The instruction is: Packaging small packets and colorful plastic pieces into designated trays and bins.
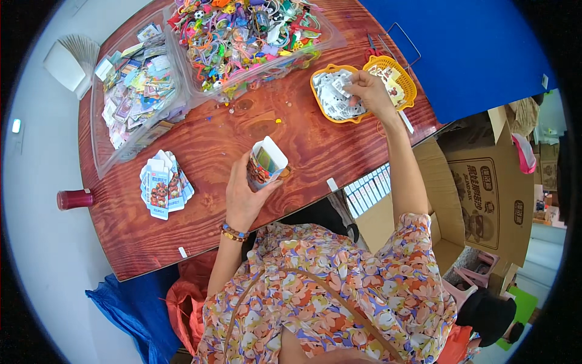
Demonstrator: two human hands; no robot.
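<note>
In my left hand (244, 197) is a small printed cardboard box (265, 165), its top flap raised and its mouth open, with something greenish inside. My right hand (371, 92) reaches over a yellow plastic basket (314, 91) of small silver-white packets (332, 100). Thumb and fingers there are pinched together on a packet, partly hidden among the others. Right beside it stands a second yellow basket (410, 91) holding flat cream-coloured pieces (388, 80). On the left of the table lies a fanned pile of flat blue-white boxes (163, 185).
Two clear plastic bins hold cards (136, 91) and colourful trinkets (242, 42) at the back of the wooden table (230, 130). Scissors (372, 50) lie behind the baskets. A dark red jar (76, 199) is at the left edge. An open carton (485, 194) stands right, near boxes in rows (368, 189).
</note>
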